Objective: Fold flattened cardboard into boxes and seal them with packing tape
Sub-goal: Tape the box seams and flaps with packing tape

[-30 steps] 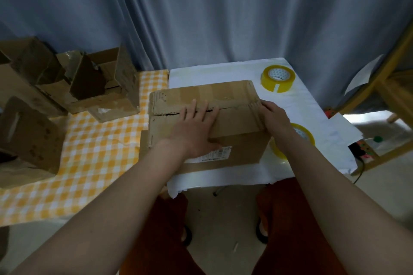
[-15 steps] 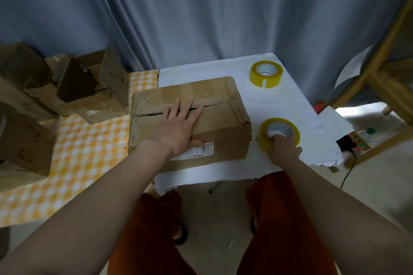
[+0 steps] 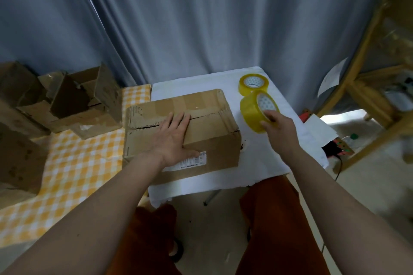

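The box (image 3: 181, 131) stood at centre frame on the table (image 3: 263, 169), its left end over the cloth (image 3: 73, 169) that ran to the lower left. The left hand (image 3: 173, 138) lay flat on the box top. Right of the box, the right hand (image 3: 277, 127) held a tape roll (image 3: 252, 111) raised on edge; a second roll (image 3: 252, 83) lay flat behind it. Open boxes (image 3: 82, 100) sat at the left edge. A curtain (image 3: 201, 18) hung behind.
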Motion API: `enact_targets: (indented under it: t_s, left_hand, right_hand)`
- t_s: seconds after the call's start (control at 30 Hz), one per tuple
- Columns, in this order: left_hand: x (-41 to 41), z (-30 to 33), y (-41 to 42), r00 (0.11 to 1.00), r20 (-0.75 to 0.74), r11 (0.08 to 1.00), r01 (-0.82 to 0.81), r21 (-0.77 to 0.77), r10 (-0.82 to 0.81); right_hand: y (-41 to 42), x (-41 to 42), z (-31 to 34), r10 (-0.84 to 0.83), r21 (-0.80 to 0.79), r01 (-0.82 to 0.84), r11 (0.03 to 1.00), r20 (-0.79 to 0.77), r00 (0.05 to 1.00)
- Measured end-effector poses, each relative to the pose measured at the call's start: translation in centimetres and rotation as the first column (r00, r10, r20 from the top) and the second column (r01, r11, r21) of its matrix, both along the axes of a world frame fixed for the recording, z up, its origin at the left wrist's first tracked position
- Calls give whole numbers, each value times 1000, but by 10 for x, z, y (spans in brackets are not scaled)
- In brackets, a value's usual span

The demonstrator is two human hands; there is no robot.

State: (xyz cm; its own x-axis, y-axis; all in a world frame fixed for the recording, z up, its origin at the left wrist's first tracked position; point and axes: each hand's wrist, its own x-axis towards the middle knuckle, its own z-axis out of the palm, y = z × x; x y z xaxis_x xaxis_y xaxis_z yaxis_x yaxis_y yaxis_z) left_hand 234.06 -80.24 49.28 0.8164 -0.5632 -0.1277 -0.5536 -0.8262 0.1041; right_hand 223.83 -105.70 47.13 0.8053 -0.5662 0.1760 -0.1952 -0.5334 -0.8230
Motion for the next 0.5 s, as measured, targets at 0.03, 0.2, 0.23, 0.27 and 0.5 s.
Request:
enact_targets:
  t_s: [0.03,0.2,0.23,0.27,0.5]
  left_hand:
    - [-2,2,1,1000,-26,998,-10,-57,9]
    - [-4,12,5,957,-265,840,-237,-488,116]
    - [-4,13,6,941,-318,773,-288,-565,118]
    - [-4,15,7,928,-354,710,-325,-625,114]
    - [-11,32,15,979,-206,556,-178,-812,12]
  right_hand:
    - [4,1,14,22,3,-22,1000,57,998]
    - [36,5,77,245,51,-263,963,231,942]
    - [43,6,84,289,80,-315,946,237,927]
    - [50,8,88,325,106,-356,928,236,916]
    - [84,18,78,406,89,-412,907,75,911]
